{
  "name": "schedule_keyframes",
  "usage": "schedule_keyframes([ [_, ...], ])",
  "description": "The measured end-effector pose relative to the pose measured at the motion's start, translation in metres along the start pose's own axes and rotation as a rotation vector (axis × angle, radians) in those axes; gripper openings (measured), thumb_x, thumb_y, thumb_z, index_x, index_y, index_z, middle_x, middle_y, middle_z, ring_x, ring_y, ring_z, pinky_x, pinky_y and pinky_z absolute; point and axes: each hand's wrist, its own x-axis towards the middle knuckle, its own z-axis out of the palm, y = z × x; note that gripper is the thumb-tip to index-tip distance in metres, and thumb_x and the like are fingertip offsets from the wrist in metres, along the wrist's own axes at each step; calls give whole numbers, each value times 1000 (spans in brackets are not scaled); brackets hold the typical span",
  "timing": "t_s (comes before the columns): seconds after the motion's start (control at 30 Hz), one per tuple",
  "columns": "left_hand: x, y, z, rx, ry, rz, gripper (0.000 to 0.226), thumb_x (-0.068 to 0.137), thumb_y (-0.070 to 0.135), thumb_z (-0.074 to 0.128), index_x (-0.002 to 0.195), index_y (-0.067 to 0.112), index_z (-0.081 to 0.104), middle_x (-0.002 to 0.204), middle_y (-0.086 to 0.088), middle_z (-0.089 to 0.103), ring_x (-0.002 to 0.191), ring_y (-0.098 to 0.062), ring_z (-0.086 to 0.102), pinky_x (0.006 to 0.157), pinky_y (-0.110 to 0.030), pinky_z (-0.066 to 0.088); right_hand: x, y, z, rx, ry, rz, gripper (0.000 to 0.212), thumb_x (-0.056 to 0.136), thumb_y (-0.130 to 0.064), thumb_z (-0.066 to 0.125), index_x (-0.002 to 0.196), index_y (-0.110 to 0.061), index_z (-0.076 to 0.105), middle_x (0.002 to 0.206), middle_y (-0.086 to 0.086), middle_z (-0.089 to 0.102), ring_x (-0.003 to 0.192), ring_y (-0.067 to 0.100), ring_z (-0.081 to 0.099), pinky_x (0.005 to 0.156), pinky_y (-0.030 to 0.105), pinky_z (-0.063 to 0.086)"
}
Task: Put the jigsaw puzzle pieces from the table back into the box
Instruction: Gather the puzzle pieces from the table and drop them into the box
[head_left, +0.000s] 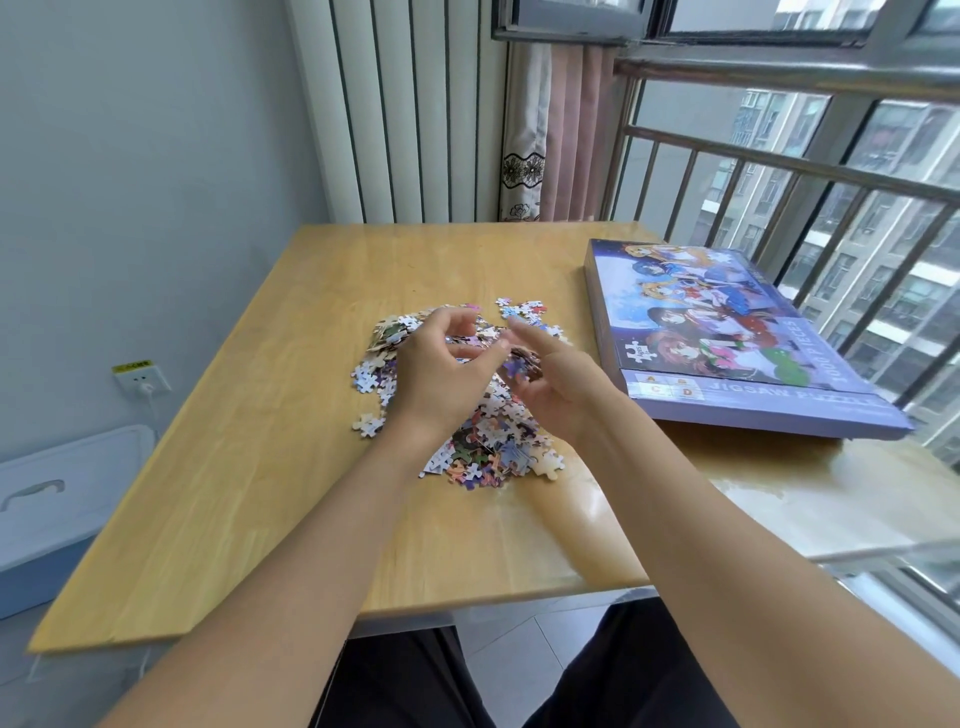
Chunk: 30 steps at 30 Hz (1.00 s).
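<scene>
1. Puzzle pieces (488, 431) heaped mid-table (260, 467); box (727, 332) closed, right.
2. Left hand (441, 369) curled, grasp unclear; right hand (550, 384) cups pieces.
3. Light, loose; likely best scooped from beneath.

From my remote feed I see a loose heap of small, multicoloured jigsaw puzzle pieces (483, 415) spread over the middle of the wooden table (260, 415), some face up and some showing pale backs, with a few strays lying just off the heap's left and far edges. The box (727, 338), flat, purple-blue and closed, printed with cartoon figures and the words "JIGSAW PUZZLE" and "1000 PIECES", lies at the table's right edge, well apart from the heap.
</scene>
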Motion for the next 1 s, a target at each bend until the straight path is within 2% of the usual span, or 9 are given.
schedule_keyframes([
  [0.07,3,0,5,-46,-18,-48,41,80,23,83,116,21,65,111,11,66,84,3,68,73,-21,56,1,-1,2,45,60,-3,27,98,-31,63,97,-5,71,113,10,65,90,25,54,76,29,50],
  [0.13,3,0,11,-116,-33,-69,41,79,14,83,116,18,66,110,7,67,83,-1,69,76,-25,58,1,-3,1,89,105,-32,23,101,-20,59,94,-2,72,105,13,68,92,25,60,82,31,52],
  [0.2,4,1,18,-168,-33,-70,37,80,9,82,111,20,67,108,6,67,85,-5,69,80,-29,60,-1,-6,0,117,112,-49,13,99,-6,59,101,-1,71,99,12,68,84,20,62,74,27,54],
  [0.37,4,2,33,-200,-39,-70,33,81,7,81,106,21,67,106,6,69,88,-8,71,81,-27,59,-4,-9,-7,224,132,-43,24,100,2,51,121,-4,61,98,12,62,83,18,61,72,26,53],
  [0.47,3,3,40,-247,-74,-93,33,81,5,81,109,17,68,106,2,71,88,-9,71,81,-25,59,-4,-11,-18,304,117,0,5,99,3,54,101,1,58,89,13,58,78,19,58,75,26,52],
  [0.53,5,3,43,-277,-95,-121,31,81,4,80,107,17,69,106,0,71,92,-12,71,83,-29,60,-7,-13,-24,313,81,26,9,99,3,54,91,2,59,86,13,58,79,19,58,81,27,52],
  [0.73,10,3,46,-264,-131,-212,24,82,5,80,98,19,70,102,-4,71,94,-19,71,89,-38,59,-18,-21,-26,238,100,73,8,97,4,57,90,3,61,94,18,59,86,23,61,98,40,53],
  [0.9,13,8,41,-270,-114,-178,20,82,6,79,99,14,70,98,-5,72,88,-12,70,81,-26,58,-17,-33,-14,145,145,61,10,97,-10,61,102,-2,60,99,17,58,77,23,60,74,32,54],
  [1.0,12,19,42,-362,-84,-165,15,87,3,74,99,10,70,94,-7,72,81,-13,70,72,-21,56,-19,-42,-10,243,155,75,11,102,-11,55,103,0,59,94,18,59,73,23,61,71,32,55],
])
